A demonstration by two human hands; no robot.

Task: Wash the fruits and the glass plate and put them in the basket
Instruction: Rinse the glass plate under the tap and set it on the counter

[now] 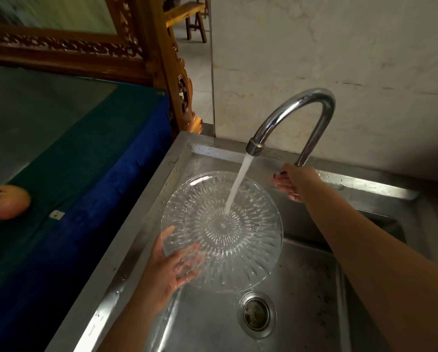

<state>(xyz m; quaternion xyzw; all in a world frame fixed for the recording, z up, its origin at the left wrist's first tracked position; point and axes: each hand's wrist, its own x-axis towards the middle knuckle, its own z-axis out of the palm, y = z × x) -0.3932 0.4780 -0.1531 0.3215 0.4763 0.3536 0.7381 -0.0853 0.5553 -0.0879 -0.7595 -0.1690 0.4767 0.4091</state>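
A clear patterned glass plate (240, 237) is held over the steel sink (146, 212), and the stream from the chrome tap (292, 115) falls onto its middle. My left hand (172, 268) grips the plate's near left rim, fingers showing through the glass. My right hand (292, 182) is closed around the tap handle at the base of the tap. A reddish-orange fruit (6, 201) lies on the green-covered table at the far left. No basket is in view.
The sink drain (257, 313) sits below the plate. A table with green and blue cloth (90, 158) adjoins the sink's left edge. A carved wooden frame (159, 62) stands behind it, and a pale wall backs the tap.
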